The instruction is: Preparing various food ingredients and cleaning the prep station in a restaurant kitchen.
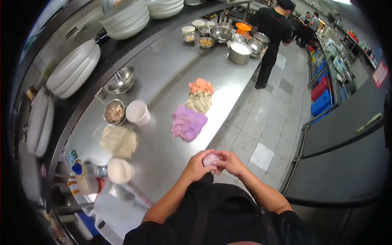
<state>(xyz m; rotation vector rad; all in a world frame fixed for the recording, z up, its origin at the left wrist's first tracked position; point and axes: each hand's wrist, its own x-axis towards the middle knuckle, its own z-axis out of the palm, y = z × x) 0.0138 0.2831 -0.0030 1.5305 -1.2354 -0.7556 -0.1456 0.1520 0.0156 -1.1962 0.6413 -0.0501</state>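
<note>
Between my two hands, close to my body at the edge of the steel table (165, 156), is a small pale purple ball of dough (210, 160). My left hand (197, 165) cups it from the left, and my right hand (228, 162) has its fingers on the ball's right side. Beyond my hands, a lump of purple dough (190, 122) lies on the tabletop. It touches a cream-coloured dough lump (199, 102), which adjoins an orange one (201, 85) farther away. A flattened pale dough mass (118, 141) rests to the left.
A white tub (137, 112), a bowl of pale filling (115, 112) and stacked white cups (120, 171) stand on the left. Steel bowls (220, 34) and a pot of white powder (239, 52) occupy the far end. A person in black (271, 33) stands there. White plates (73, 69) line the shelf.
</note>
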